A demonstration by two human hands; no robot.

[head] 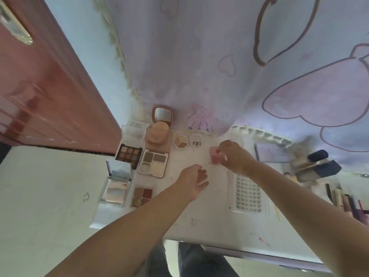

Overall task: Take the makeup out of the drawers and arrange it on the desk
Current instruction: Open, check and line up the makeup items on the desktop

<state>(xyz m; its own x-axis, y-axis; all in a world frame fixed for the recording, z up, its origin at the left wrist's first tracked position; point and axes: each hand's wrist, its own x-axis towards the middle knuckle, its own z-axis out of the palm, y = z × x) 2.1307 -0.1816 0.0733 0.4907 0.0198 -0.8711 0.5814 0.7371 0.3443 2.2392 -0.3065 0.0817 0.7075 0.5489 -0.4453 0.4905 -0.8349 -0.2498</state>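
Head view: right hand [232, 156] pinches small pink case [215, 156], orientation unclear.

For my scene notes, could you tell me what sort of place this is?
Probably a bedroom or home dressing corner: a white desk spread with open makeup palettes, a reddish wooden door at left, and a lilac cartoon-print curtain behind.

On the white desk [209, 222], a nine-pan brown eyeshadow palette [128, 154] is lying left of a four-pan cream palette [153, 162]. Behind these, an open peach powder compact [159, 128] is standing, with a round three-part pot [181, 141] just to its right. A white perforated tray [247, 193] is lying well to the right.
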